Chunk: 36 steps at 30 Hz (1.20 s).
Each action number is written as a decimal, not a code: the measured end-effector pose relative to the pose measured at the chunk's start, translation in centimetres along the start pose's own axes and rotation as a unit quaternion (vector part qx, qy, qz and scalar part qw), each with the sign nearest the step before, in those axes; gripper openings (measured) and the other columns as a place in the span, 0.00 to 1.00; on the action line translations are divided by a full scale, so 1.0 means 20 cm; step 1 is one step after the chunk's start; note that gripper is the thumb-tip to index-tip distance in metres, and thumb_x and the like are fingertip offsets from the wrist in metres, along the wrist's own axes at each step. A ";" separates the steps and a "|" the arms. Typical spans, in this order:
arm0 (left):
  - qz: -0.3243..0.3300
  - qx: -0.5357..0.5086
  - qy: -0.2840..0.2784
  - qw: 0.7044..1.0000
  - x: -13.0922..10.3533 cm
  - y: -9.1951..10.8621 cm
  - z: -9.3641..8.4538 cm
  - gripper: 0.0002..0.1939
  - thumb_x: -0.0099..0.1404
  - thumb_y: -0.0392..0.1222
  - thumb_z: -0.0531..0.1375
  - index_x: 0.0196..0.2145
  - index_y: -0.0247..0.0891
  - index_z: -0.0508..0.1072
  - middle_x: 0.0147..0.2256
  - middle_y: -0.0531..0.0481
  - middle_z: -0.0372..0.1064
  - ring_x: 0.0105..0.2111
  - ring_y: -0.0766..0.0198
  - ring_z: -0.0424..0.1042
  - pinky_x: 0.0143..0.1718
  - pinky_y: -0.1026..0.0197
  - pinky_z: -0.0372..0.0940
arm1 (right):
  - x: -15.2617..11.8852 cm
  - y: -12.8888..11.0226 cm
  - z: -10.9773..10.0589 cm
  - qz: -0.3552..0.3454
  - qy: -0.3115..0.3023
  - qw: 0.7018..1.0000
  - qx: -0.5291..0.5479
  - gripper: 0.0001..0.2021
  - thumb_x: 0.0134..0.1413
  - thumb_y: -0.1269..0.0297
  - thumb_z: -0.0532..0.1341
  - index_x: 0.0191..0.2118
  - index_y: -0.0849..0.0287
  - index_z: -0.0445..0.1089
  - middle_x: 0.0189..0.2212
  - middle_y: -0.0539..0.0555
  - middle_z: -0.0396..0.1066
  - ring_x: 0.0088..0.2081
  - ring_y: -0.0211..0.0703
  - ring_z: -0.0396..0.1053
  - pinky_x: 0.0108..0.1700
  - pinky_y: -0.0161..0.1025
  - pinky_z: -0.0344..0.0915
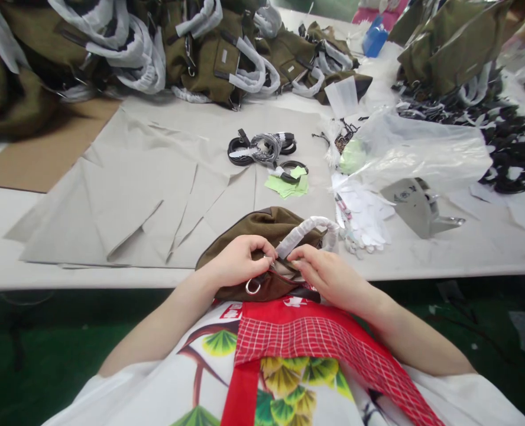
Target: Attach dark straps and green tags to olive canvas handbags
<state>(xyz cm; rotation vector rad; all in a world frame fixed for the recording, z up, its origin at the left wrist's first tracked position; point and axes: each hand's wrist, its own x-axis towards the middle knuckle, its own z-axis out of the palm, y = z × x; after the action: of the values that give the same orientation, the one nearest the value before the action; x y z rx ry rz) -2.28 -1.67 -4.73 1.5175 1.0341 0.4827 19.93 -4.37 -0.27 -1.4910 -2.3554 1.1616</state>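
Observation:
An olive-brown handbag [240, 228] lies at the table's front edge, against my body. Its handle [309, 228] is wrapped in whitish plastic and arches up at the right. My left hand [240, 259] is closed in a pinch near the bag's opening, beside the base of the handle. Across from it, my right hand [322, 269] pinches close to the same opening. What the fingertips hold is too small to make out. A metal ring [252, 287] hangs from the bag just below my left hand.
Grey sheets [98, 207] cover the table's left. Coiled black straps [262, 148] lie ahead, with green slips [289, 184] beside them. White tags [364, 210], a metal tape dispenser [415, 207] and a clear plastic bag [426, 145] are on the right. More olive bags [209, 65] line the back.

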 end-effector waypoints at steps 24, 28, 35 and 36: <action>-0.014 -0.098 -0.001 0.995 0.00 -0.01 -0.01 0.13 0.61 0.48 0.63 0.33 0.33 0.79 0.37 0.43 0.77 0.37 0.59 0.74 0.42 0.59 0.68 | 0.06 -0.03 0.07 -0.040 0.002 0.998 0.046 0.13 0.50 0.73 0.55 0.17 0.60 0.60 0.16 0.45 0.56 0.21 0.32 0.54 0.27 0.33 0.48; 0.035 -0.128 -0.017 0.991 -0.02 -0.01 -0.03 0.12 0.62 0.46 0.61 0.33 0.34 0.80 0.38 0.42 0.77 0.41 0.56 0.75 0.45 0.57 0.68 | 0.07 -0.04 0.07 -0.049 -0.014 0.997 0.054 0.12 0.51 0.73 0.54 0.18 0.60 0.60 0.16 0.45 0.57 0.21 0.32 0.55 0.27 0.33 0.48; 0.080 -0.132 -0.046 0.987 -0.01 0.00 -0.04 0.06 0.58 0.39 0.62 0.32 0.34 0.77 0.38 0.42 0.76 0.42 0.55 0.74 0.48 0.55 0.67 | 0.09 -0.04 0.08 -0.069 -0.040 0.997 -0.010 0.12 0.56 0.71 0.54 0.22 0.60 0.64 0.19 0.46 0.63 0.22 0.33 0.57 0.28 0.34 0.47; 0.075 -0.122 -0.043 0.989 -0.01 0.00 -0.03 0.05 0.57 0.38 0.63 0.31 0.34 0.77 0.38 0.43 0.76 0.42 0.56 0.74 0.48 0.56 0.67 | 0.09 -0.04 0.08 -0.076 -0.039 0.996 -0.033 0.12 0.57 0.70 0.54 0.22 0.59 0.65 0.19 0.47 0.65 0.22 0.34 0.57 0.28 0.34 0.47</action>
<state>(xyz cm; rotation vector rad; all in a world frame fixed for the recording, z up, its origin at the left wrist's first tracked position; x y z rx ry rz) -2.89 -1.42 -4.53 1.3890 0.7676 0.6215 17.71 -3.97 -1.25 -1.2811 -2.5318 1.1348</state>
